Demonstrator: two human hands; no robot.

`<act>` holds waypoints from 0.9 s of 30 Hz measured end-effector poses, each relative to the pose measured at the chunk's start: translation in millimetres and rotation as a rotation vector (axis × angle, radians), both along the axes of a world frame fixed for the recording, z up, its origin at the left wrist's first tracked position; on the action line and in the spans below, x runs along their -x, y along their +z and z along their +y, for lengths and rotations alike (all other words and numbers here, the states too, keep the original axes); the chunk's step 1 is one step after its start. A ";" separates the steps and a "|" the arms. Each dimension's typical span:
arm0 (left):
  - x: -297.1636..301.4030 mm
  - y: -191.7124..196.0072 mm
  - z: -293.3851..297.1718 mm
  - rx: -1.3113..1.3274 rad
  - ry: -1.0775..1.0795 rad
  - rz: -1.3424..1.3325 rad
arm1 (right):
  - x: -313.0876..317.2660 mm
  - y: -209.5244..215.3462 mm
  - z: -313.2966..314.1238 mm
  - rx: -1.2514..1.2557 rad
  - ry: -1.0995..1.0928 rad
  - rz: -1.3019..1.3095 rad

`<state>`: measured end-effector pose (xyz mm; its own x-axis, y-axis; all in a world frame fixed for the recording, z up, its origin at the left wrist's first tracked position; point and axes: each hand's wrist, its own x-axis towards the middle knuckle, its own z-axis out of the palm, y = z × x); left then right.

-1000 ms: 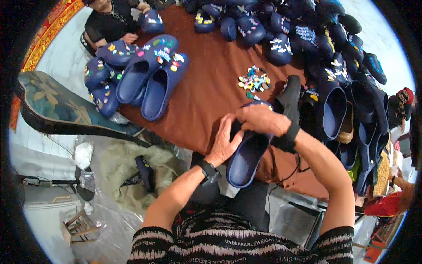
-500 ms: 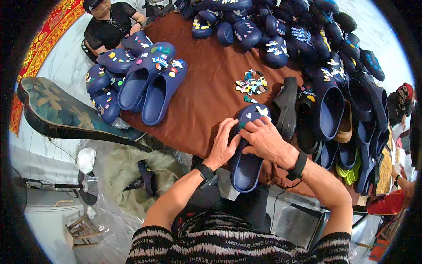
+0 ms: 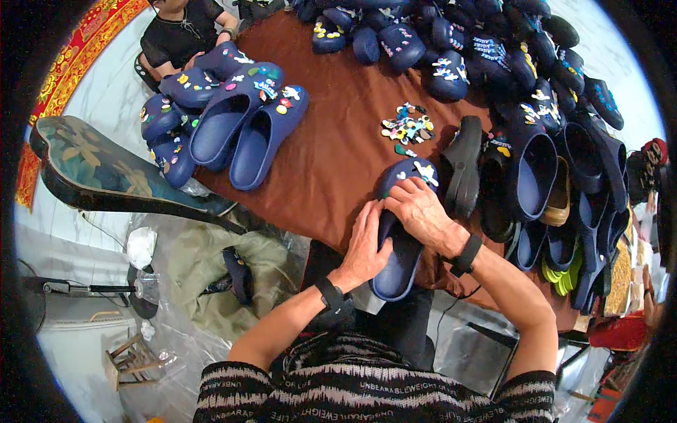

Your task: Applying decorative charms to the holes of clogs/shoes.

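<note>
A navy blue clog (image 3: 398, 271) lies sole down at the table's front edge, its toe pointing away from me. White charms (image 3: 424, 171) sit on its toe. My left hand (image 3: 361, 252) holds the clog's left side, fingers along the upper and thumb at the opening. My right hand (image 3: 417, 215) is closed over the upper, its bent fingers pressed near the opening's edge; whether a small charm is under the fingertips is hidden. Just beyond the toe lies a pile of colourful shoe charms (image 3: 407, 127), with a green one at its near side.
Decorated navy clogs (image 3: 226, 130) stand at the left of the brown-covered table (image 3: 331, 141). A heap of clogs (image 3: 451, 74) fills the back right, and a black clog (image 3: 463, 169) stands close on the right. Across the table sits a person (image 3: 180, 39). A padded chair (image 3: 106, 166) is at left.
My right hand's fingers have drawn back from the toe toward the opening, uncovering more of the white charm. My left hand has slid slightly nearer to me along the clog. The view has shifted slightly.
</note>
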<state>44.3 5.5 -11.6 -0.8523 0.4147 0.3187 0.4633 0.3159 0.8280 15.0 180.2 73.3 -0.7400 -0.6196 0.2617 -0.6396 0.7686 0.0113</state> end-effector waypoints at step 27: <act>5.3 5.1 -2.3 -0.045 0.018 -0.027 | 22.3 32.4 8.2 0.170 -0.182 -0.579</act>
